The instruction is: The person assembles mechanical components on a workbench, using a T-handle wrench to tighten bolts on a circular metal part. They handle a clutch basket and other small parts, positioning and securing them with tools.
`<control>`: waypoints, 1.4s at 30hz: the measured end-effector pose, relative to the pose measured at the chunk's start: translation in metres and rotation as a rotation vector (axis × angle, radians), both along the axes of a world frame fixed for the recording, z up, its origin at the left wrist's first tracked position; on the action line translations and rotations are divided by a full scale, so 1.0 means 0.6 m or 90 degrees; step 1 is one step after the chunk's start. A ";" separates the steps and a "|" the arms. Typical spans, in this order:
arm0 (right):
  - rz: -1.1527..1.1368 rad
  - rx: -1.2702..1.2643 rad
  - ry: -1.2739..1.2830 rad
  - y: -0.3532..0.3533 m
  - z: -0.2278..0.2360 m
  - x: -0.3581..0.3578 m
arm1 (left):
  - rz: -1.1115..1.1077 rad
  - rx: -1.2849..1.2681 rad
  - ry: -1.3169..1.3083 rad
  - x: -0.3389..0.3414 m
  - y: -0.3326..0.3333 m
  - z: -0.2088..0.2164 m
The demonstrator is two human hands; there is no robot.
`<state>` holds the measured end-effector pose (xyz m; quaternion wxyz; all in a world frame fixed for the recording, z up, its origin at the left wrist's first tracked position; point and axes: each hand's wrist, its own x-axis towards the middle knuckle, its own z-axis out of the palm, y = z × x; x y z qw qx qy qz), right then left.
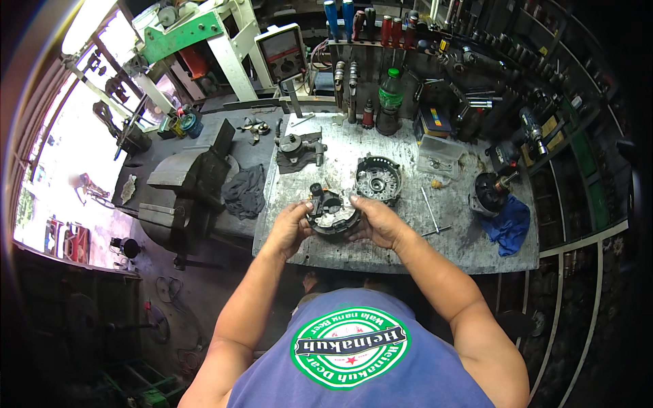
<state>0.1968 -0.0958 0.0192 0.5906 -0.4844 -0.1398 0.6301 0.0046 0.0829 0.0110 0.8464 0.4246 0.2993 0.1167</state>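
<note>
Near the front of the metal-topped bench [299,258], both my hands grip a round alternator end housing [333,219] by its opposite sides. My left hand [293,224] has its thumb on the top at the left rim, beside a black connector block. At the right rim, my right hand [376,221] presses its thumb on top with the fingers curled underneath. The housing's underside is hidden. Just behind my right hand lies another round alternator housing [378,179], open side up. Farther back at the left stands a small metal pump-like part [291,144] on a dark rag.
A large bench vise [187,190] and a dark cloth [243,192] are at the left. To the right lie a T-handle wrench [431,209], a clear plastic tray [441,158], a rotor-like part [492,192] and a blue rag [507,228]. A green-capped bottle [390,92] stands behind.
</note>
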 end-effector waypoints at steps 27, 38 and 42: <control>-0.109 -0.168 -0.560 0.061 -0.095 -0.011 | -0.073 0.218 0.155 0.039 0.109 -0.073; -0.140 -0.151 -0.506 0.047 -0.098 -0.025 | -0.092 0.271 0.150 0.035 0.097 -0.068; -0.137 -0.152 -0.508 0.046 -0.102 -0.022 | -0.103 0.277 0.154 0.035 0.097 -0.066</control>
